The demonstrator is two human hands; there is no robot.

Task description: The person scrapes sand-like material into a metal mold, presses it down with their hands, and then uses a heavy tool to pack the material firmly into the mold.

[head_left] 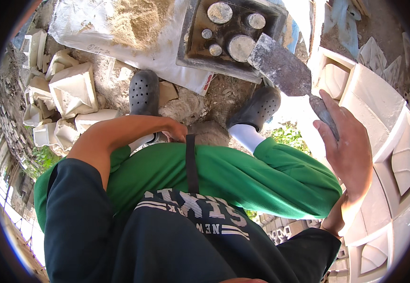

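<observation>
My right hand (pixel 351 146) is wrapped round the handle of a trowel (pixel 283 66). Its broad grey blade, stained with dried material, points up and left, the tip over the edge of a dark square mould (pixel 186 55). Several round pale plugs of different sizes, such as a large cylinder (pixel 241 48), stand inside the mould. My left hand (pixel 175 130) hangs low over my green trousers, beside the upper end of a black strap (pixel 192 165). Its fingers are mostly hidden, so I cannot tell whether they grip anything.
A heap of sand (pixel 141 23) lies on a white sack (pixel 87 33) at the far left of the mould. Broken pale cast blocks (pixel 74 89) are piled on the left. Large pale cast panels (pixel 372 101) line the right side. My dark clogs (pixel 144 92) rest on rubble.
</observation>
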